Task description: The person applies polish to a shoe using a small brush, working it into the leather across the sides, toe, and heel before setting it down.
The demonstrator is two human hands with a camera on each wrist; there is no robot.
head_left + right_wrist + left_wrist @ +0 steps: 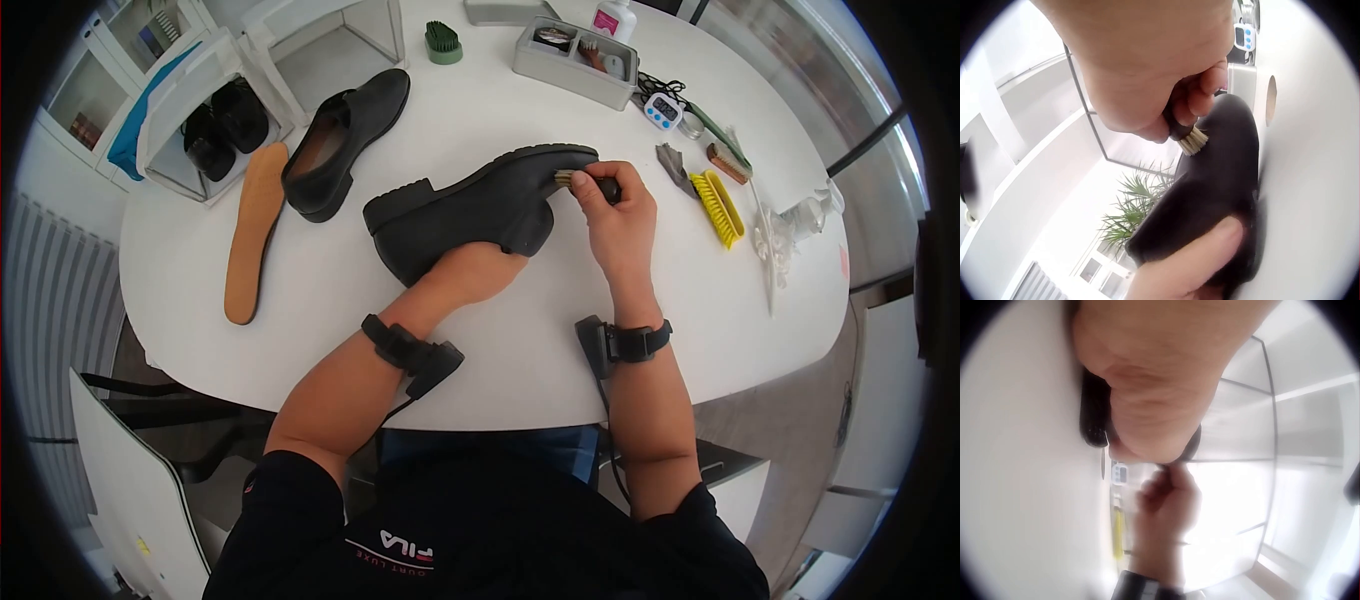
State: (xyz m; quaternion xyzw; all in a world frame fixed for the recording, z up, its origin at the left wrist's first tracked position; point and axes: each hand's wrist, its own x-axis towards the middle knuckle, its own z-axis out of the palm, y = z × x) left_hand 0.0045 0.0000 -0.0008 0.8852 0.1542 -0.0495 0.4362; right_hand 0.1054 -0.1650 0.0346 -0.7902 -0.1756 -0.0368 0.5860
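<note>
Brush [1179, 129] pinched in right hand [622, 212]; bristles [1193, 142] just beyond fingers, at shoe [465, 215] toe. Left hand [478, 270] grips shoe. Light, short strokes seem best.

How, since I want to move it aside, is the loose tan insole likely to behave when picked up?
The insole is probably light and somewhat bendy, since it looks like a thin sheet. It seems unlikely to roll or tip, as it lies flat on the table. Its low edge may be awkward to lift.
</note>
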